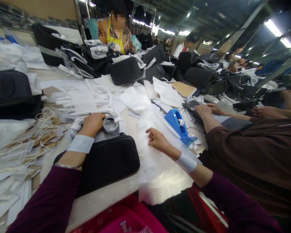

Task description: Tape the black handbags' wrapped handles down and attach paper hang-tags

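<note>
Left hand (93, 124) on the plastic-wrapped strap (111, 125), grip hidden, can't tell! One black bag (113, 155) below, lower centre. Right hand (156, 138) empty, fingers parted, over white sheet (157, 171); one blue tape dispenser (176, 124) alongside.

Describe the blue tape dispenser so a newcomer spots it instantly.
On the table, find the white sheet beneath the wearer's right hand. Just right of that hand sits the tape dispenser, bright blue among white paper and black bags.
</note>
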`<action>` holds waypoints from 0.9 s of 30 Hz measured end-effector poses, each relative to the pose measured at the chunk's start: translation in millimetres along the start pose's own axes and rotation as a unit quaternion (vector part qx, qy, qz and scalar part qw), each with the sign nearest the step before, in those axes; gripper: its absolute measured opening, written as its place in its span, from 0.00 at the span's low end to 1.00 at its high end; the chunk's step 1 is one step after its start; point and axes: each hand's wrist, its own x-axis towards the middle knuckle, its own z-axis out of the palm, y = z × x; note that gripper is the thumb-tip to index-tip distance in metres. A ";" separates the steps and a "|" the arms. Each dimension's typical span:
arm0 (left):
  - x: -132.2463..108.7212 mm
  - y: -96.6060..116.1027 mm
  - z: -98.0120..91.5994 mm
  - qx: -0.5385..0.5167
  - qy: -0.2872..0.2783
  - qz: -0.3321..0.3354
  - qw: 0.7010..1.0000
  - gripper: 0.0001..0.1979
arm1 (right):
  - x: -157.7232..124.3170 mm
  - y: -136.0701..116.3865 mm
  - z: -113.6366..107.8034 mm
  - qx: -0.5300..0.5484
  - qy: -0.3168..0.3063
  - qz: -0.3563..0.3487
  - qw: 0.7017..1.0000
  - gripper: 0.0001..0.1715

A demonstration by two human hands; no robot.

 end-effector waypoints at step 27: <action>0.0 -9.2 6.8 0.002 0.011 0.089 0.996 0.18 | -80.2 -25.0 -0.9 -0.146 -0.044 -0.457 0.876 0.12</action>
